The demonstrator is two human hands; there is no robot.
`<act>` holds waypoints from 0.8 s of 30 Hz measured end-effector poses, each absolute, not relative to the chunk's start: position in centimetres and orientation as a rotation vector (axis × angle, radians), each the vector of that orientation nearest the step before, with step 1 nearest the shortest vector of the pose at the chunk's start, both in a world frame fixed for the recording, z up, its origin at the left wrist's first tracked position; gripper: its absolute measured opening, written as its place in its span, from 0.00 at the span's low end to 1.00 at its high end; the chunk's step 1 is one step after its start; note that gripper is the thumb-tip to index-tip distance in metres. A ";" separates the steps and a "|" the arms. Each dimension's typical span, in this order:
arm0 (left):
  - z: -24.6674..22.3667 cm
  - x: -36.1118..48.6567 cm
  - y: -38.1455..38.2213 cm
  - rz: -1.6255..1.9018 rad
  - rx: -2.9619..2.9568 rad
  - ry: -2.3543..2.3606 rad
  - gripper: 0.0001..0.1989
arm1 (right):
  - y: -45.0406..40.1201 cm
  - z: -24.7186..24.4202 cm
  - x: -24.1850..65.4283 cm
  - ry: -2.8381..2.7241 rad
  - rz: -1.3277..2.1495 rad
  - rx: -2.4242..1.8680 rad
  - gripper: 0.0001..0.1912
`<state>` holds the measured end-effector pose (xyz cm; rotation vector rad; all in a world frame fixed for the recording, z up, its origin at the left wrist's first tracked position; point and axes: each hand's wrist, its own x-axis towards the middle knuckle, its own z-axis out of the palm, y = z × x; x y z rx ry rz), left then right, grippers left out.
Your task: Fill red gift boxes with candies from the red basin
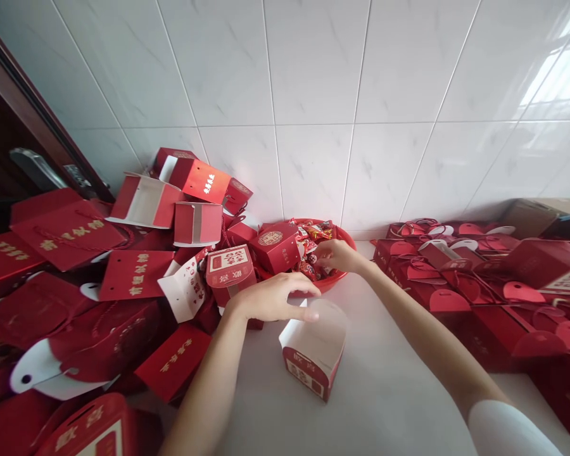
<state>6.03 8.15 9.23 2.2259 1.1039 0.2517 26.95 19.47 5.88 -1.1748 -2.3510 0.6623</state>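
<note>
Half open, the left hand (272, 299) hovers at the upper edge of an open red box (308, 373) just below the middle of the frame, thumb parted from fingers and nothing gripped; whether the thumb touches the box is unclear. Bent fingers of the right hand (336, 256) reach into wrapped sweets (320, 230) in a red basin (348, 242) at centre; whether they hold one cannot be told. Red boxes (140, 273) pile at left; more cartons (496, 335) crowd the right. White tiles (316, 63) fill the top.
</note>
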 end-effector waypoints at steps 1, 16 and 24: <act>9.3 5.9 8.2 0.311 2.220 1.102 0.21 | 20.2 5.6 26.1 -2.384 0.681 -1.192 0.03; 7.8 4.2 10.0 0.924 1.981 1.413 0.17 | 21.8 2.8 25.8 -1.963 0.954 -1.188 0.15; 6.5 6.4 11.1 1.095 1.869 1.285 0.28 | 17.0 5.4 24.5 -1.537 1.185 -0.772 0.23</act>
